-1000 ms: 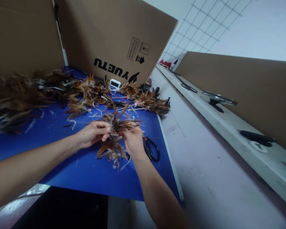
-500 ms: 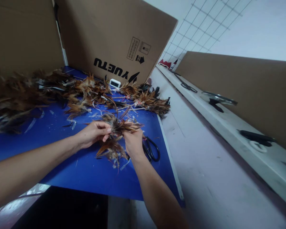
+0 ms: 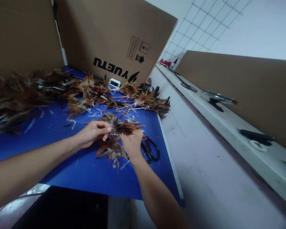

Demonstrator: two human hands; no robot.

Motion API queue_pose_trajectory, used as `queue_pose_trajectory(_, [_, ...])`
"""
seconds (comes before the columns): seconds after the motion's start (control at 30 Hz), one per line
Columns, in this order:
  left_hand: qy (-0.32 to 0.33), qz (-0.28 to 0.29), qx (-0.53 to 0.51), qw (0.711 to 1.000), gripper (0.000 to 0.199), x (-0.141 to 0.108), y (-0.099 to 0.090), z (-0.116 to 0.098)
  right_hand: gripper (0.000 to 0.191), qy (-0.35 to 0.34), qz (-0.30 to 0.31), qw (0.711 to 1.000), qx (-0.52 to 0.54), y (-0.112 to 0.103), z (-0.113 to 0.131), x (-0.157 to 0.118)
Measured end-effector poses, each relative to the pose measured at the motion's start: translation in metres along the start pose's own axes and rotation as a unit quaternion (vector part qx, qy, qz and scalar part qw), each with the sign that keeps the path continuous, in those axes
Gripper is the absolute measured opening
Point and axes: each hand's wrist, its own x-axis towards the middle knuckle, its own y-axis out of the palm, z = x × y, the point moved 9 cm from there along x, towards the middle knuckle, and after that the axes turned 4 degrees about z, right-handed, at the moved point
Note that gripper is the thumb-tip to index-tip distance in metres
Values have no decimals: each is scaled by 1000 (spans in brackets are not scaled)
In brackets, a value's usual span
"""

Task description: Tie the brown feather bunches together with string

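A tuft of brown and black feathers (image 3: 123, 126) is held between both hands, low over the blue tabletop (image 3: 85, 171). My left hand (image 3: 96, 133) pinches its base with thumb and forefinger. On the right side of the tuft, my right hand (image 3: 132, 141) is closed around the feathers, its fingertips mostly hidden. Just below the hands lies a small loose bunch of brown feathers (image 3: 113, 151). Black-handled scissors (image 3: 153, 149) rest by my right hand, their blades hidden.
Feather bundles (image 3: 85, 92) line the back of the table, with a bigger heap (image 3: 14, 98) at the left. A small white digital timer (image 3: 115, 83) stands before a cardboard box (image 3: 119, 35). Right of the table, a ledge (image 3: 228, 124) carries several tools.
My right hand has shifted slightly left along the feathers, toward my left hand. The left hand keeps its pinch in the same spot.
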Motion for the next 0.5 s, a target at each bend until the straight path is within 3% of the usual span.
queue_pose_trajectory(0.2, [0,-5,13,1000,32,1,-3,2,12,-54,-4,995,-80,-2,6,-2])
queue_pose_trajectory(0.5, [0,-4,38,999,36,2,-3,2,13,-66,1,997,-43,1,4,-2])
